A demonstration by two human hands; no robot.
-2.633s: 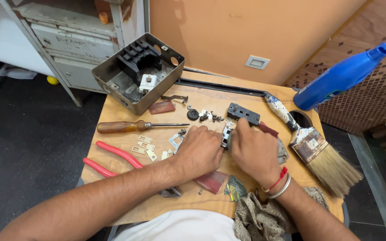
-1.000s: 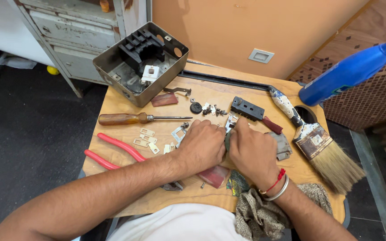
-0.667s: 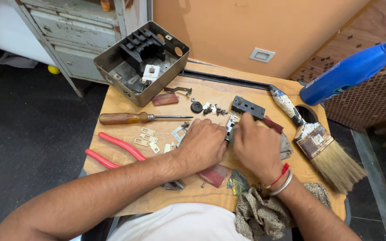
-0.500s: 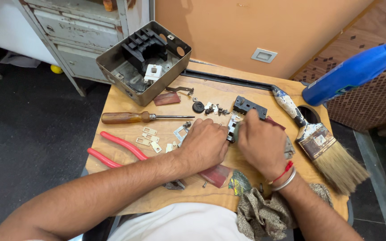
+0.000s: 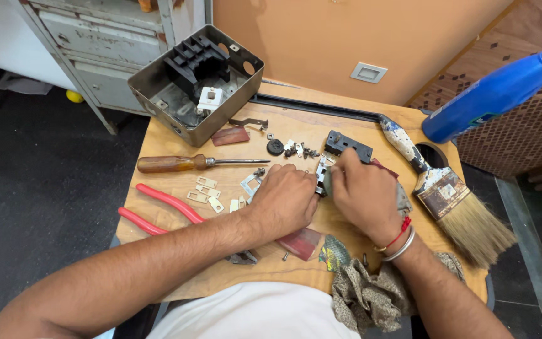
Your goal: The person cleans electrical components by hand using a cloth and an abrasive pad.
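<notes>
Hands (image 5: pixel 286 201) (image 5: pixel 362 191) still together w/ fingers pinching small metal part (image 5: pixel 321 176), R hand shifted slightly up vs earlier.

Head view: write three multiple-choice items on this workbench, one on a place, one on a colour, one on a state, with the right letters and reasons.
1. Where does the screwdriver lie?
A. Inside the metal box
B. On the wooden board, left of the hands
C. Under the paintbrush

2. What colour are the handles of the pliers?
A. Red
B. Yellow
C. Black

3. How do the hands stand?
A. Both raised clear of the board
B. One holds the blue bottle
C. Both down together on a small metal part

Answers:
1 B: its wooden handle rests on the wooden board, between the metal box and the pliers.
2 A: both long handles are red.
3 C: the left hand and the right hand meet over the small metal part; the blue bottle and the paintbrush lie untouched.
</notes>
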